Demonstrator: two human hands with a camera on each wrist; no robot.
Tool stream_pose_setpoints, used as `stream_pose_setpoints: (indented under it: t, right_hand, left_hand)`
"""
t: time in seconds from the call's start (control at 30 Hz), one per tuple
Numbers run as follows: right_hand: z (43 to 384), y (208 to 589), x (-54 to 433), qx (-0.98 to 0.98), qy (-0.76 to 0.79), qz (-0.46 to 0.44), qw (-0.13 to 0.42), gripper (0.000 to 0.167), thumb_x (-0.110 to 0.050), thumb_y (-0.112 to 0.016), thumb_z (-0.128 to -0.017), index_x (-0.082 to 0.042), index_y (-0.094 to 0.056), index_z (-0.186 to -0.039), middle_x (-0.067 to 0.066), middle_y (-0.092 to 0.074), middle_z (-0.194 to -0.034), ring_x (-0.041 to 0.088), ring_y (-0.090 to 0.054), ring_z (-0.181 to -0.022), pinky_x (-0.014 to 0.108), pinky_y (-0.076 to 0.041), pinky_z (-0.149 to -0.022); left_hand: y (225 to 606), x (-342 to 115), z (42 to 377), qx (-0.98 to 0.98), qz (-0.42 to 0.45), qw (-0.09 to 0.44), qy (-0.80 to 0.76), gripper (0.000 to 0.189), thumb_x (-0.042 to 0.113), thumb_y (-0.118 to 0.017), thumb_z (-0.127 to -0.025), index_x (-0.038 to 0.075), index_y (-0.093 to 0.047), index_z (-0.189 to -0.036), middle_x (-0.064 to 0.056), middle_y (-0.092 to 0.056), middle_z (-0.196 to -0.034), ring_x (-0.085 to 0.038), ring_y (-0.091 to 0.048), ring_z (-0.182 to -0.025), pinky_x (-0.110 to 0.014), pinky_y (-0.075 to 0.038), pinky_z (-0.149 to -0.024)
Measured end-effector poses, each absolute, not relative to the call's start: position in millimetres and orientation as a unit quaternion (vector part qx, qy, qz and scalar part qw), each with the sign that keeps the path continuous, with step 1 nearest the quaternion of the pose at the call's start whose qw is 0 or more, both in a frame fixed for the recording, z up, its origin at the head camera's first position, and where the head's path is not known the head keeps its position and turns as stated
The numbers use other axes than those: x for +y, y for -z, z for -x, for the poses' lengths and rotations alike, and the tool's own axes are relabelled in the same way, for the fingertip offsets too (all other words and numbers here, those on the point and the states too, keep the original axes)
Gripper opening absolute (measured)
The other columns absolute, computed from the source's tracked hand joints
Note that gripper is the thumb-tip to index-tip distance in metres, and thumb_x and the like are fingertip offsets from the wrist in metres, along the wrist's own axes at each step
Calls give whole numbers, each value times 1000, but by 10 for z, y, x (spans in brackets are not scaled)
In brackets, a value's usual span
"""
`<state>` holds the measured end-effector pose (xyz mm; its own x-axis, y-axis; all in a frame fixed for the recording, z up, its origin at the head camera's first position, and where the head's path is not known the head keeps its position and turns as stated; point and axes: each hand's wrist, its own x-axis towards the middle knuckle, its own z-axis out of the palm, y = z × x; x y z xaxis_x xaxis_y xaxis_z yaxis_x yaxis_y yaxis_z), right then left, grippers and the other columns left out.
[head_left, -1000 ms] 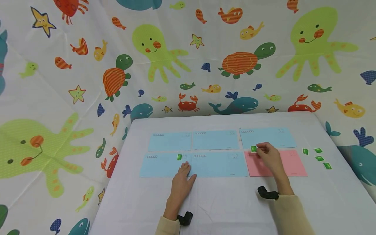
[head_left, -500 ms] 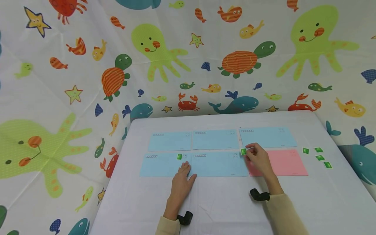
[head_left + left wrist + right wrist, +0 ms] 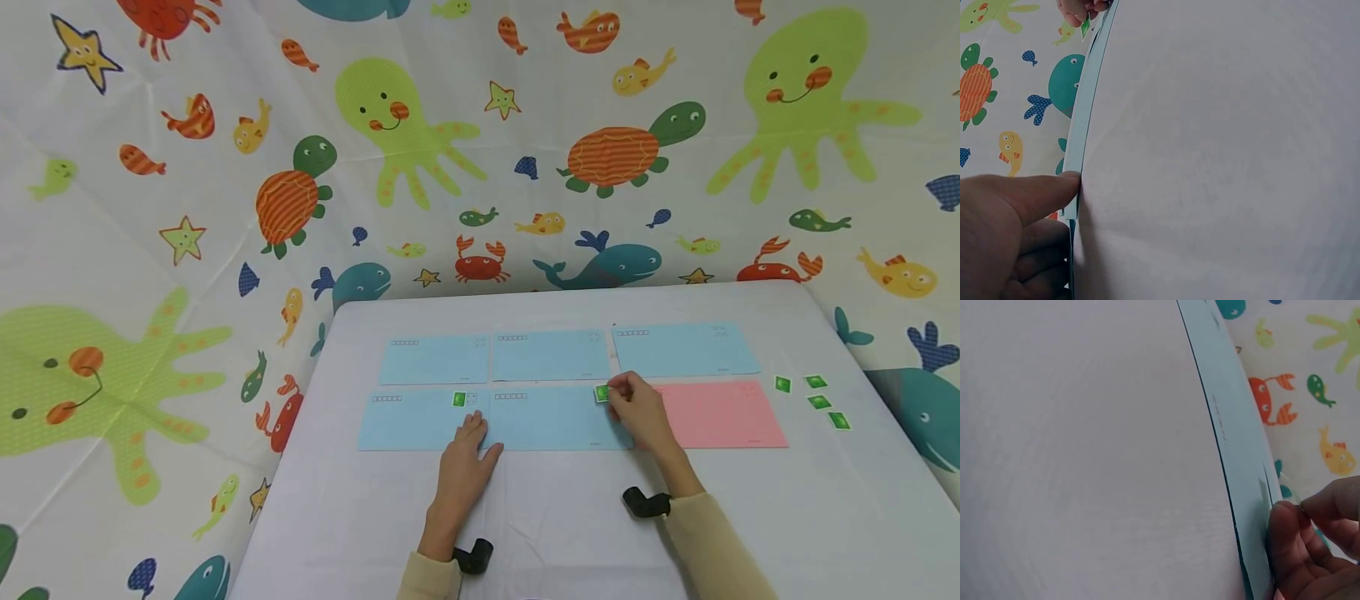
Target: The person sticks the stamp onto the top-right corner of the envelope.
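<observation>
My right hand pinches a small green stamp between thumb and fingertips, close over the upper right corner of the front middle blue envelope. In the left wrist view the same stamp hangs tilted from the fingertips. In the right wrist view the curled fingers largely hide it. My left hand rests with straight fingers across the adjoining edges of that envelope and the front left blue envelope. Another green stamp lies on the front left envelope, just beyond the left fingertips.
Three blue envelopes, including the back middle one, form the far row. A pink envelope lies at front right, partly behind my right hand. Several loose green stamps lie on the white table at right. A sea-animal cloth hangs behind.
My right hand has moved left with the pinched stamp, from over the pink envelope to the front middle blue envelope's upper right corner. The left hand has stayed put.
</observation>
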<state>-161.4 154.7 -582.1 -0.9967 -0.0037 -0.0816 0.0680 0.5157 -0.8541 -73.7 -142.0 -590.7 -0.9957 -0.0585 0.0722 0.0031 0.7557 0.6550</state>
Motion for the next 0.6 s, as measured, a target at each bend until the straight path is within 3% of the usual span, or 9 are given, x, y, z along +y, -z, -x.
stream_pose_setpoints:
  t: [0.33,0.6]
  right_hand:
    - [1633,5902,1387,907,421,24,-21,15,-9,-55,-95,-1,-64,-105,11,-65,-87,18,-53,-74,22,-43,-63]
    - [1631,5878,1322,916,399,33,-2,13,-9,-55,-94,-5,-66,-100,8,-66,-84,17,-51,-68,26,-41,-60]
  left_hand:
    - [5912,-1412,740,-937,-16,43,347,52,23,-73,-92,-5,-60,-134,-17,-52,-149,-36,-44,-144,-56,-38,-115]
    - [5904,-1415,739,-936,-13,46,348,53,22,-73,-91,-5,-60,-134,-18,-53,-148,-36,-44,-143,-55,-38,-115]
